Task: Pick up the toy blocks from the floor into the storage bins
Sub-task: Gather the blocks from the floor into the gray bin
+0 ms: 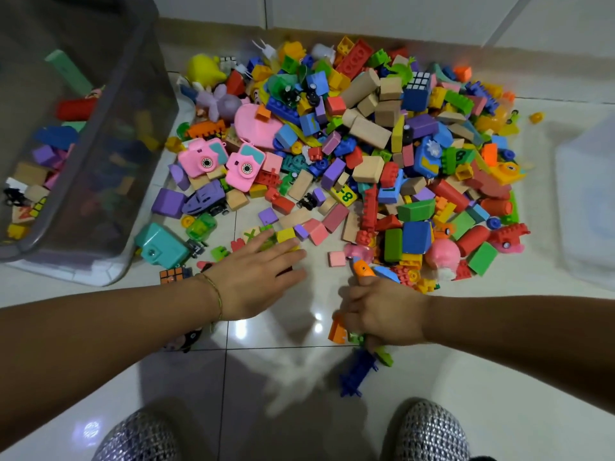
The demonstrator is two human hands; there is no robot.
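Left hand (256, 281) is being held flat, empty; toys (336, 331) are being overpacked in clenched right hand (382, 311), so 1 could be dropped before bin (109, 181).

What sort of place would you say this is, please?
Probably a home play area: glossy tiled floor, a heap of toy blocks, and a grey storage bin partly filled.
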